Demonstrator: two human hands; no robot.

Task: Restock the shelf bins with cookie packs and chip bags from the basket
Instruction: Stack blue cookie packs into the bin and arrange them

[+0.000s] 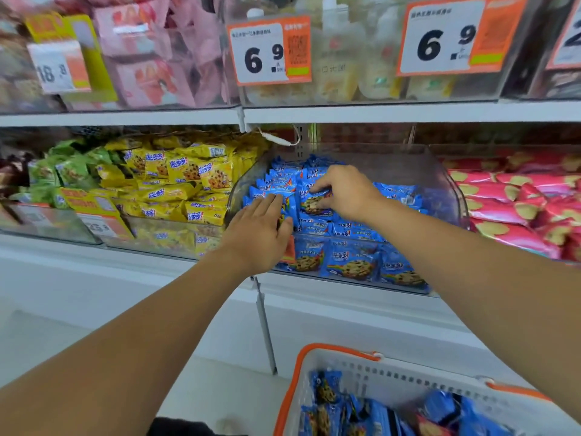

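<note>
Both hands are inside the clear bin [446, 184] of blue cookie packs, and the step in hand looks like settling fresh packs into the pile. The right hand [345, 191] has its fingers curled down and its thumb tucked under, pinching one blue cookie pack [314, 203] that lies on top of the heap, just beneath the fingertips. The left hand [259, 234] lies flat with straight fingers pressing on the packs nearest the bin's left wall; nothing is gripped there, and its fingertips reach toward the upright row of packs just beyond them. To do this well, the flat hand should hold the leaning row back while the pinching hand slides its pack into the gap between the two sets of fingers, printed face up, so the row does not topple forward over the low front lip below the left wrist. More blue cookie packs [327, 394] wait in the white basket with orange rim [314, 350], well below and nearer the body than either hand, so the restock is likely far from finished. Beyond the left hand's little-finger side sits the bin of yellow cookie packs [188, 177]; past the right wrist lies the bin of pink chip bags [509, 202], apart from both hands.
</note>
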